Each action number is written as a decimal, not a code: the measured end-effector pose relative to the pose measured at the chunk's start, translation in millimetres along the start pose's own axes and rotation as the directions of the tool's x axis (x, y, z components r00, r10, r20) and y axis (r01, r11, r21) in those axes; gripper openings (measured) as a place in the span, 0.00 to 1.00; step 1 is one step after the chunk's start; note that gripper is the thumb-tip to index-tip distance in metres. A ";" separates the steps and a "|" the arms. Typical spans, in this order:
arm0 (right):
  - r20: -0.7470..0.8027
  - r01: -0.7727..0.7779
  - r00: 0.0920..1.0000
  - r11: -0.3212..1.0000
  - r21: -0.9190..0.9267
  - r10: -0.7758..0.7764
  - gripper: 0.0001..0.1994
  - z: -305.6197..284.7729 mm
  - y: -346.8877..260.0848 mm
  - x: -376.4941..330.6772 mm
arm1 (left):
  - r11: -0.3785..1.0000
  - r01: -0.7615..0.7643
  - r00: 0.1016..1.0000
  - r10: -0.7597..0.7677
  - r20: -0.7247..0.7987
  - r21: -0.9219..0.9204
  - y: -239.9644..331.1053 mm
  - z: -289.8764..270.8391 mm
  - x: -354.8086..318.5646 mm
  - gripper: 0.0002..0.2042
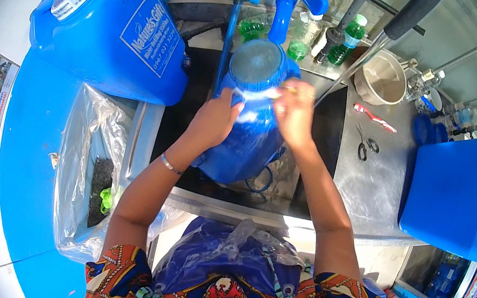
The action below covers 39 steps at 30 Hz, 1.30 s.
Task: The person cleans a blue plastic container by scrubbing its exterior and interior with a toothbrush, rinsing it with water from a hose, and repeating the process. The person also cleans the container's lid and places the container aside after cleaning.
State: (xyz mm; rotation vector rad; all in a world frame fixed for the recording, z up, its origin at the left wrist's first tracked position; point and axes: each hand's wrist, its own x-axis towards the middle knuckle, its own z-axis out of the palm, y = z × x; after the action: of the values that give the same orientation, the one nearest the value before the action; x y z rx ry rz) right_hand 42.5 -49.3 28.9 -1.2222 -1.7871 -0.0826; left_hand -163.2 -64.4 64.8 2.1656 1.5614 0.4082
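Fingers (pixel 289 98) of the right hand (pixel 295 115) curl over the neck of a blue jug (pixel 248 132), pinching at its mouth rim, while the left hand (pixel 216 119) wraps the jug's left shoulder with its fingers closed flat against the wet plastic. A thin bangle (pixel 171 164) sits on the left wrist. The jug stands tilted in the sink (pixel 192 123), near the middle of the steel bench (pixel 373 183), its round mouth facing up toward the camera. Nearest the person, at the bench's front edge, crumpled clear plastic (pixel 236 239) lies over blue cloth. To the left of the sink a bin lined with a clear bag (pixel 86 143) sits against the bench's left end. On the bench right of the sink lie scissors (pixel 366 145) and, beyond them, a red toothbrush (pixel 375 118). A big blue container (pixel 459 193) takes up the bench's right end. Further back, a second big blue container (pixel 111 29) with a white cap lies at the back left corner. Above the jug a blue tap (pixel 290 1) comes down from the back edge, with green bottles (pixel 348 38) beside it and a beige bowl (pixel 380 79) at the back right.
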 end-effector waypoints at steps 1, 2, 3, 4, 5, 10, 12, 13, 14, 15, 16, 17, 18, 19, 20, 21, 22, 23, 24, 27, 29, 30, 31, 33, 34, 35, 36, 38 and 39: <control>-0.104 -0.088 0.990 0.996 0.034 0.092 0.07 -8.5 14.0 -2.9 | 0.998 -0.057 0.998 0.058 0.021 -0.017 -5.8 -5.2 -5.2 0.18; -0.043 -0.171 0.980 0.929 0.329 0.196 0.08 -11.4 32.2 -2.7 | 0.995 -0.098 0.994 0.099 0.053 -0.026 -10.8 -8.7 -10.2 0.19; 0.050 -0.261 0.956 0.759 0.597 0.289 0.09 -11.5 50.6 -6.1 | 0.989 -0.141 0.985 0.144 0.091 -0.035 -15.4 -12.4 -17.3 0.20; 0.339 -0.605 0.761 0.415 0.680 0.553 0.12 -10.1 71.2 -11.2 | 0.982 -0.185 0.972 0.190 0.140 -0.050 -17.7 -14.9 -23.5 0.21; 0.357 -0.489 0.866 0.445 0.750 0.351 0.15 -5.0 89.3 -21.2 | 0.969 -0.244 0.952 0.247 0.179 -0.035 -18.3 -15.7 -27.6 0.21; 0.753 -0.824 0.539 0.054 0.563 0.376 0.21 21.1 119.9 -130.7 | 0.813 -0.574 0.772 0.497 0.395 0.100 -14.7 -18.1 -36.2 0.19; 0.814 -0.862 0.453 -0.054 0.504 0.363 0.24 13.4 110.7 -151.6 | 0.712 -0.695 0.677 0.600 0.426 0.102 -16.8 -22.3 -30.5 0.18; 0.854 -0.886 0.394 -0.106 0.451 0.339 0.24 6.1 100.5 -153.8 | 0.732 -0.656 0.720 0.534 0.444 0.184 -18.1 -24.1 -26.4 0.18; 0.859 -0.905 0.327 -0.131 0.404 0.394 0.25 -2.3 88.0 -147.8 | 0.738 -0.623 0.752 0.473 0.459 0.258 -20.1 -26.5 -19.9 0.17; 0.831 -0.874 0.455 -0.017 0.485 0.321 0.25 -10.7 73.1 -135.8 | 0.736 -0.593 0.787 0.444 0.428 0.327 -20.8 -26.8 -13.0 0.17; 0.764 -0.820 0.566 0.121 0.559 0.309 0.25 -16.4 52.5 -124.0 | 0.771 -0.501 0.865 0.437 0.245 0.393 -19.3 -23.3 -6.8 0.18; 0.681 -0.721 0.693 0.262 0.642 0.238 0.24 -19.8 32.8 -108.5 | 0.808 -0.405 0.896 0.444 0.008 0.429 -16.4 -17.8 0.1 0.21; 0.567 -0.545 0.815 0.500 0.674 0.124 0.25 -19.6 19.8 -88.2 | 0.855 -0.284 0.900 0.394 -0.188 0.433 -12.9 -10.1 6.7 0.24; 0.479 -0.313 0.876 0.693 0.650 -0.053 0.25 -15.0 9.6 -66.8 | 0.909 -0.285 0.914 0.354 -0.201 0.304 -8.8 -1.0 14.3 0.27; 0.505 -0.196 0.848 0.789 0.583 -0.163 0.21 -7.7 0.0 -49.0 | 0.953 -0.251 0.946 0.279 -0.166 0.169 -4.1 8.7 25.2 0.31; 0.525 0.053 0.791 0.890 0.452 -0.314 0.15 4.9 -4.2 -29.3 | 0.981 -0.193 0.975 0.195 -0.102 0.031 -1.4 17.4 35.2 0.35; 0.760 0.009 0.607 0.959 0.283 -0.230 0.14 13.5 -3.1 -10.0 | 0.971 -0.239 0.970 0.239 -0.051 0.004 -4.2 22.4 42.5 0.37; 0.882 0.042 0.442 0.986 0.160 -0.162 0.12 21.8 -3.7 4.5 | 0.974 -0.225 0.974 0.225 -0.018 -0.025 -10.6 23.5 52.3 0.38; 0.837 0.047 0.527 0.988 0.145 -0.148 0.12 27.3 -9.3 10.3 | 0.964 -0.260 0.965 0.259 -0.034 -0.052 -19.0 21.5 64.3 0.38; 0.478 0.042 0.866 0.975 0.218 -0.144 0.15 34.7 -37.0 -1.7 | 0.985 -0.171 0.983 0.171 0.065 -0.005 -42.7 19.4 88.2 0.37; 0.140 -0.020 0.990 0.952 0.305 -0.024 0.20 33.9 -68.6 -44.8 | 0.989 -0.116 0.990 0.108 0.089 0.093 -55.8 14.1 102.2 0.35; 0.233 -0.027 0.971 0.935 0.353 -0.059 0.22 34.9 -77.8 -69.8 | 0.985 -0.043 0.994 0.025 -0.109 -0.168 -61.5 9.1 109.8 0.27; 0.291 -0.011 0.949 0.910 0.414 -0.121 0.24 39.2 -80.2 -94.5 | 0.969 0.087 0.994 -0.099 -0.039 -0.233 -67.3 4.0 112.1 0.26; 0.282 -0.091 0.959 0.903 0.420 -0.034 0.25 68.6 -50.1 -124.4 | 0.872 0.380 0.922 -0.331 0.199 -0.309 -74.8 -5.6 114.4 0.25; 0.259 -0.234 0.956 0.886 0.399 0.137 0.26 85.4 -24.9 -133.6 | 0.856 0.385 0.921 -0.332 0.203 -0.344 -75.8 -6.4 111.3 0.24; 0.248 -0.393 0.916 0.833 0.391 0.316 0.26 102.1 -0.4 -140.1 | 0.847 0.367 0.930 -0.324 0.173 -0.385 -76.6 -8.2 109.2 0.24; 0.335 -0.616 0.787 0.682 0.394 0.518 0.26 111.6 16.9 -149.3 | 0.827 0.397 0.918 -0.360 0.166 -0.397 -75.8 -8.7 107.9 0.23; 0.630 -0.939 0.313 0.130 0.319 0.711 0.27 117.9 16.3 -168.8 | 0.857 0.339 0.941 -0.303 0.151 -0.389 -73.7 -9.4 107.0 0.22; 0.669 -0.936 0.238 -0.016 0.351 0.704 0.28 114.3 8.7 -175.3 | 0.869 0.311 0.950 -0.277 0.143 -0.384 -72.2 -9.2 107.8 0.22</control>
State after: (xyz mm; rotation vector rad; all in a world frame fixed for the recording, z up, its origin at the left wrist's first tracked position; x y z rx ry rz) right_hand -13.8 -107.7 -164.2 -1.5041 -0.7106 1.5358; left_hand -192.2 58.7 34.2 1.5836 1.5678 0.4828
